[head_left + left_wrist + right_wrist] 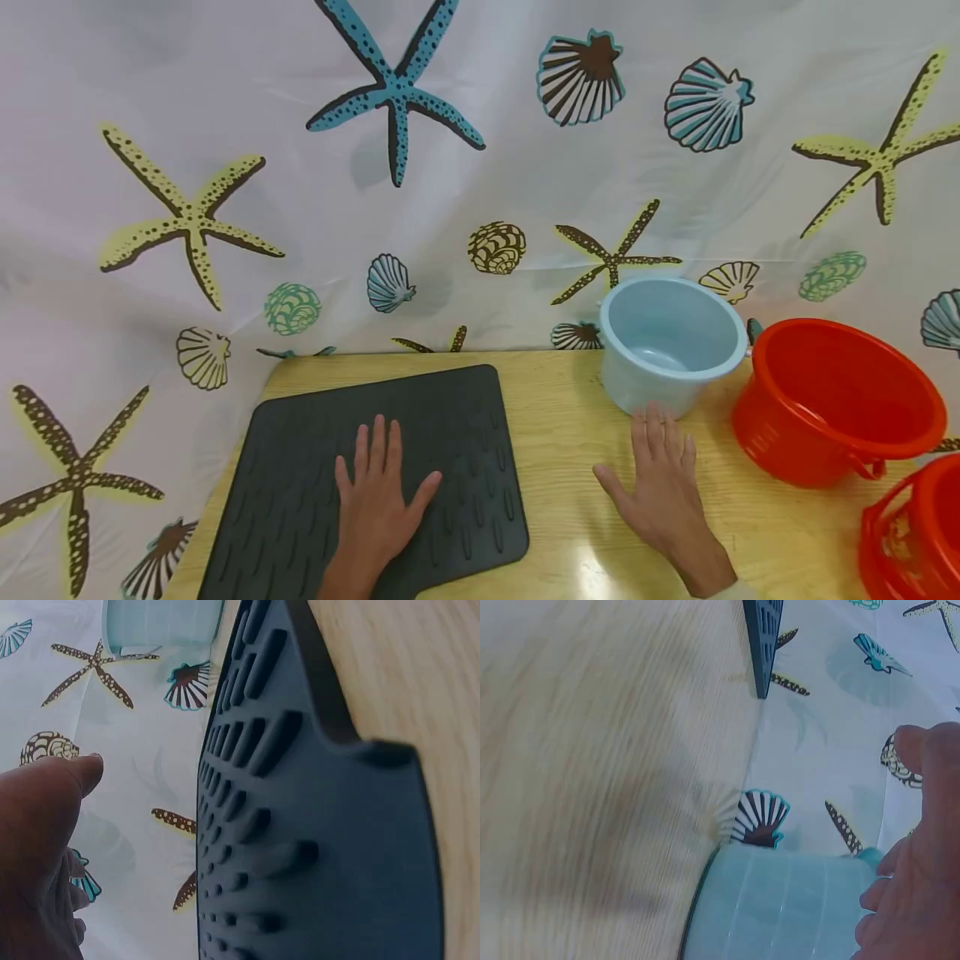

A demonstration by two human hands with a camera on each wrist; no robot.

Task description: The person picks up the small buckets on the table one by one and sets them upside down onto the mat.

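Note:
My left hand is held over a dark grey ridged mat, palm down with fingers spread and nothing in it. In the left wrist view the left thumb sticks out above the mat's raised ribs. My right hand is above the wooden table with straight fingers, in front of a light blue tub. Its fingertips overlap the tub's lower front in the head view. From the right wrist, the blue tub shows below and beside the fingers.
A large red tub stands right of the blue one, and another red container with a handle is at the lower right edge. Behind the table hangs a white curtain printed with starfish and shells.

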